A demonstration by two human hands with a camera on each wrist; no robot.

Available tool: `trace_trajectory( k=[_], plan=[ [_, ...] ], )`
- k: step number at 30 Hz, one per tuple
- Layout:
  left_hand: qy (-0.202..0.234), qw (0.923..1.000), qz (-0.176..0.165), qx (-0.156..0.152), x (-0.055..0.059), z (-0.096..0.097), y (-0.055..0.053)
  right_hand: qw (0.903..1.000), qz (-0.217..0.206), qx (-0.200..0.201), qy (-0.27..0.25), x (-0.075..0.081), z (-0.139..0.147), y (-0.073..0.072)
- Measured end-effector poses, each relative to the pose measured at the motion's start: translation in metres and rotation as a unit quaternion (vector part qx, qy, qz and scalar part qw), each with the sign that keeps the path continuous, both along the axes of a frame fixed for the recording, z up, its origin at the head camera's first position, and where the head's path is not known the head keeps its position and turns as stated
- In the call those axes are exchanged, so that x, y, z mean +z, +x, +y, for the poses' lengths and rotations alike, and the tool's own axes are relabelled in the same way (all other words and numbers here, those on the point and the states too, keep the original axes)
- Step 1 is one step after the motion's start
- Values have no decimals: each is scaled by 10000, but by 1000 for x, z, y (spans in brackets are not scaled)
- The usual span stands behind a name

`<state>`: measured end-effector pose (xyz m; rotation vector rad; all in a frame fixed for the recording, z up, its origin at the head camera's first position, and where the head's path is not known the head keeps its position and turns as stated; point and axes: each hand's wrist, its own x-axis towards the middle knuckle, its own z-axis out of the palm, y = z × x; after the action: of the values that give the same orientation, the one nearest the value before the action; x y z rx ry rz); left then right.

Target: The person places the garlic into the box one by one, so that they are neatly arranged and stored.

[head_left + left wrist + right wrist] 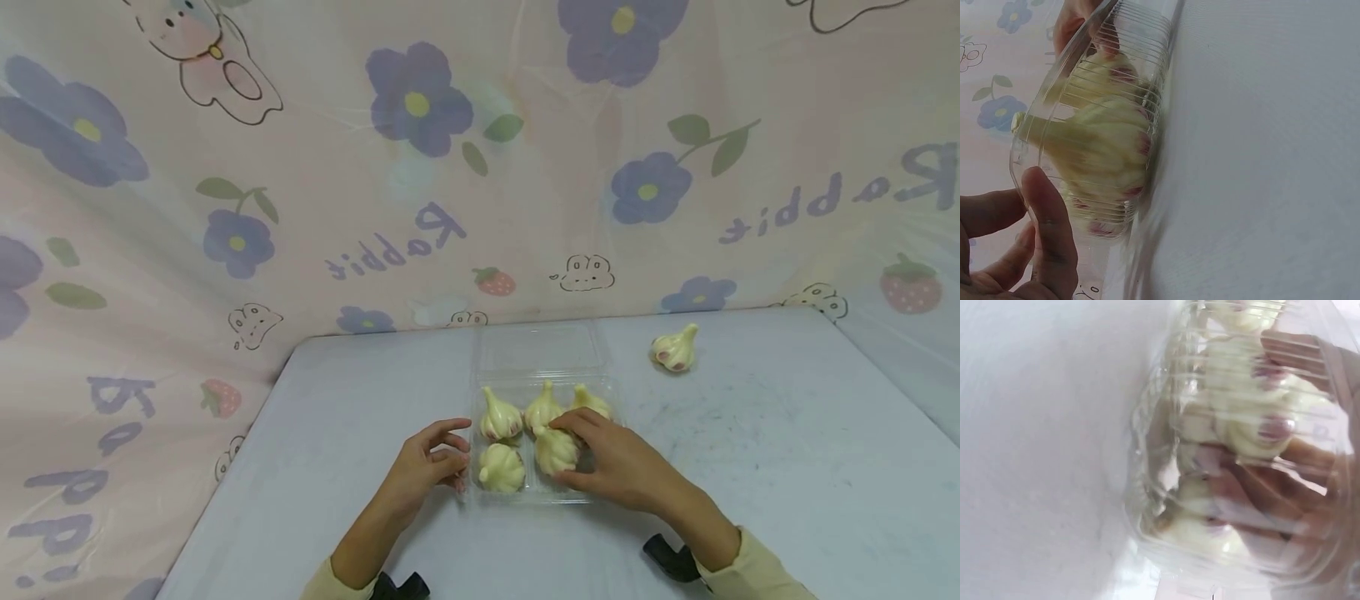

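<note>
A clear plastic clamshell box lies open, its lid folded back. My right hand grips a garlic bulb in the front row, fingers over its far side and thumb at its near side. At the box's left edge, my left hand has its fingers loosely bent, fingertips right at the rim. Other garlic bulbs sit inside: one at front left, one at back left, one at back middle. The back right bulb is partly covered by my right hand.
One more garlic bulb lies on the white tabletop toward the back right. A patterned curtain hangs behind the table. Black wrist mounts show below both forearms.
</note>
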<state>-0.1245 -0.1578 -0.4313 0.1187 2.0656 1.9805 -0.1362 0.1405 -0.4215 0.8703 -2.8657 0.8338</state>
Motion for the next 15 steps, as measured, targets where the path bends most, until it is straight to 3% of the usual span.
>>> trace_trajectory(
  k=[15],
  plan=[
    [4, 10000, 11, 18, -1, 0, 0, 9994, -34, 92, 340, 1, 2, 0]
  ],
)
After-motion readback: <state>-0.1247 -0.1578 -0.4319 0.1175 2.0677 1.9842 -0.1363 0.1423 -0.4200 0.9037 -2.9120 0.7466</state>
